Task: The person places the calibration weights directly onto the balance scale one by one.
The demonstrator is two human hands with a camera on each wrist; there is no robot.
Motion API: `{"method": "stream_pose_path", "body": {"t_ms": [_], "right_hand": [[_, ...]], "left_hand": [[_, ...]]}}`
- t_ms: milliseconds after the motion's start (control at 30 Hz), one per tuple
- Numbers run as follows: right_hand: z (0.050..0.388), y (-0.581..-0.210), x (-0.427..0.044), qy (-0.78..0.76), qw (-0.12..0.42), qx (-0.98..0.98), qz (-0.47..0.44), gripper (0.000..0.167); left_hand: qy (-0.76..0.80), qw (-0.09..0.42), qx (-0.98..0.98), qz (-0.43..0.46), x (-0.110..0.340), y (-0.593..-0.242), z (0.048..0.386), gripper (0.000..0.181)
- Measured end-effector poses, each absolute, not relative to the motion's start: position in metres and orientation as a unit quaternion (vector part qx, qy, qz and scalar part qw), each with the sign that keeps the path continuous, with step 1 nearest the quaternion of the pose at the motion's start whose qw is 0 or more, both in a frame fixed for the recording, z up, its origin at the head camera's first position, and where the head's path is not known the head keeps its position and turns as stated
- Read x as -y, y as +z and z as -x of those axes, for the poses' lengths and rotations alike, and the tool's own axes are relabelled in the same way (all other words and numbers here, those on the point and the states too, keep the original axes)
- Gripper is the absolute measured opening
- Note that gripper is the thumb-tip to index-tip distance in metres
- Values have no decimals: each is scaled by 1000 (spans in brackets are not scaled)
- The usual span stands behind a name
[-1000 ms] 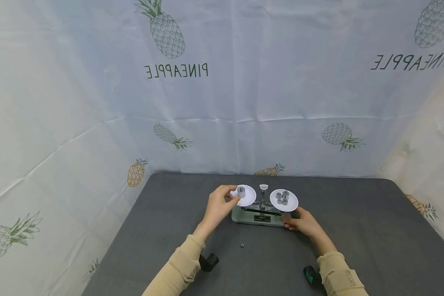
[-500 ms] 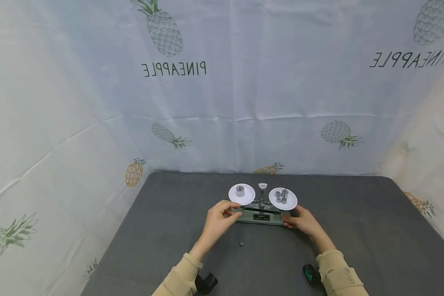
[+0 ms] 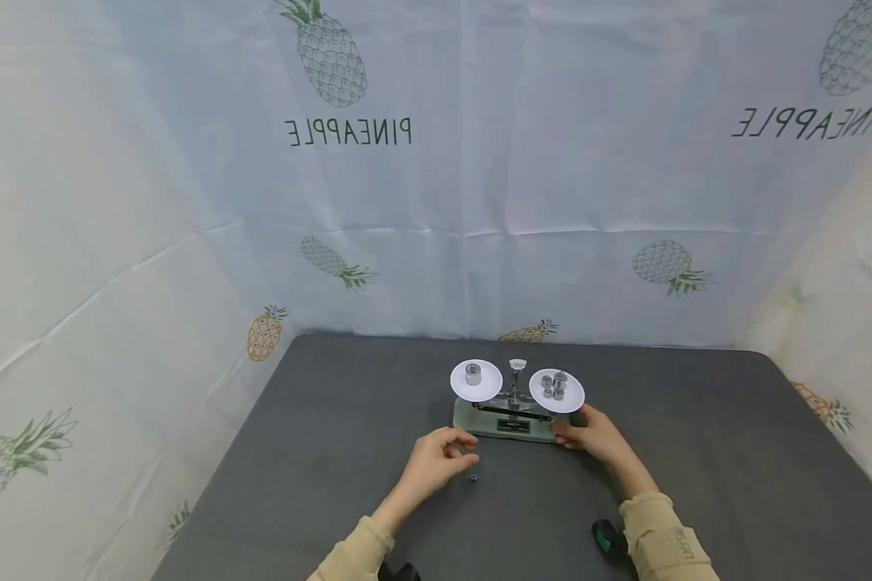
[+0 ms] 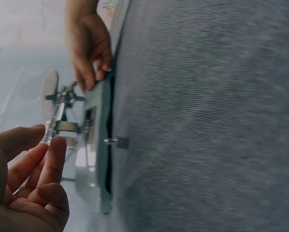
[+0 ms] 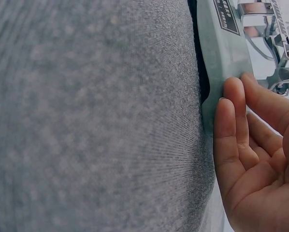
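A green-based balance scale stands on the grey table. Its left white pan bears one metal weight; several smaller weights stand on the right pan. My right hand holds the right end of the base, thumb and fingertips against the green body in the right wrist view. My left hand hovers in front of the scale, fingers loosely bent and holding nothing. Just beside its fingertips a small knobbed weight is on the table; the left wrist view also shows this weight.
The dark grey tabletop extends around the scale. A pale curtain with pineapple prints hangs behind the table's back edge. A black wrist strap with a green patch is by the right sleeve.
My left hand has let go of the weight on the left pan and moved down toward the small weight on the table. The right hand has stayed at the base.
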State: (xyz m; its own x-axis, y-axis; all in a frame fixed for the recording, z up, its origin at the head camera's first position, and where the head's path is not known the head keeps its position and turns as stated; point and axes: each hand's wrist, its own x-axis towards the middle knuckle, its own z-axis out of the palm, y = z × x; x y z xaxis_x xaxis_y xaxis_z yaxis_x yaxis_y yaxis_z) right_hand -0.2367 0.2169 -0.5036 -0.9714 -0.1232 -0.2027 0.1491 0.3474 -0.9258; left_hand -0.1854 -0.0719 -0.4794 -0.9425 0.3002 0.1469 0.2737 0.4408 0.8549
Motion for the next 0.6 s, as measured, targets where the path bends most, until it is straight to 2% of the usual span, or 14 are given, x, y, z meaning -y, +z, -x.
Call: {"method": "stream_pose_path", "body": {"t_ms": [400,600], "right_hand": [[237,-504,-218,-563,118,-818,-8,59],[237,-505,-217,-559,116,-821,-11,57]], "left_hand": [[490,75,-854,-157,72,-501,185,19],[508,85,-843,-155,71,-509,185,15]]}}
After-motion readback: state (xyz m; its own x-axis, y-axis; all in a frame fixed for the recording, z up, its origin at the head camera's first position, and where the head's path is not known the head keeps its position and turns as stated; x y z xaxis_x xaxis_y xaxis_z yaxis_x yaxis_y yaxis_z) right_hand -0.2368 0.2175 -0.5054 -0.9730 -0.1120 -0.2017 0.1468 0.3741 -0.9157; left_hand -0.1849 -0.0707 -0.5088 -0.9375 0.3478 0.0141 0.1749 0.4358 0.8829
